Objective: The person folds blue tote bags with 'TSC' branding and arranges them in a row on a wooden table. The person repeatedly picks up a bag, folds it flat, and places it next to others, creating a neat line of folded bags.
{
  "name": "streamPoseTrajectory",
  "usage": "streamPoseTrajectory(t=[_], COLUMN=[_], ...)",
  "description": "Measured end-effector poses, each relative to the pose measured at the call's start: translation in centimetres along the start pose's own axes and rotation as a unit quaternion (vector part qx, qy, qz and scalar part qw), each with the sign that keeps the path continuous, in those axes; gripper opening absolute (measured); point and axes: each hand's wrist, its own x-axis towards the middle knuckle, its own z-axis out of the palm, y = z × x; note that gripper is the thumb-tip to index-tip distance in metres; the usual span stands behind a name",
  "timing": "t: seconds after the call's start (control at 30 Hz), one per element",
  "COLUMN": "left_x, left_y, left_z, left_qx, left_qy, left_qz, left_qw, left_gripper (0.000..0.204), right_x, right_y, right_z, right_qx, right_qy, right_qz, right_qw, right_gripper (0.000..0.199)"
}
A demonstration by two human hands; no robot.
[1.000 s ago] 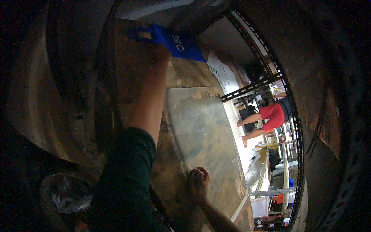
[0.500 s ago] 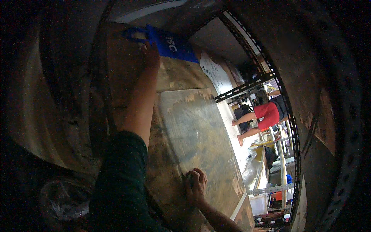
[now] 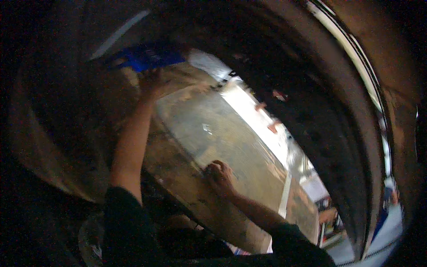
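Observation:
A worn wooden board (image 3: 209, 120) lies on a larger brown wooden surface (image 3: 171, 153). My right hand (image 3: 219, 175) rests at the board's near left edge with its fingers curled; whatever is under them, if anything, is hidden. Far ahead, my left arm is stretched out, and my left hand (image 3: 151, 83) is beside the near edge of a flat blue piece (image 3: 153, 58) with pale marks on it. Motion blur and shadow hide how the left fingers are set and whether they touch the blue piece.
A white sheet (image 3: 209, 64) lies right of the blue piece. Dark metal framing (image 3: 307, 111) crosses the right side. Beyond it are a bright floor (image 3: 253, 120) and a person's blurred bare feet (image 3: 273, 127). Clear plastic (image 3: 91, 238) shows dimly at the lower left.
My view has tilted and shifted, so the board and the blue piece appear turned and further left. Dark framing now covers most of the other person. Both hands stay near the same places on the wood.

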Motion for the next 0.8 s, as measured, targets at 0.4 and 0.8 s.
streamPoseTrajectory(t=[0.4,0.8], left_x=[-19.4,-33.1], left_y=[13.0,23.5], left_z=[-5.3,-17.3], left_qx=[-0.084,-0.312], left_qy=[-0.171,-0.263], left_qz=[0.268,0.263], left_qw=[0.945,0.874], left_gripper=[0.081,0.076], right_x=[-13.3,-39.3], right_y=[1.0,-12.0], right_z=[-3.4,-47.8], right_qx=[0.001,-0.429], right_qy=[0.250,0.449], right_qz=[-0.029,0.205], right_qw=[0.968,0.756], right_gripper=[0.017,0.024])
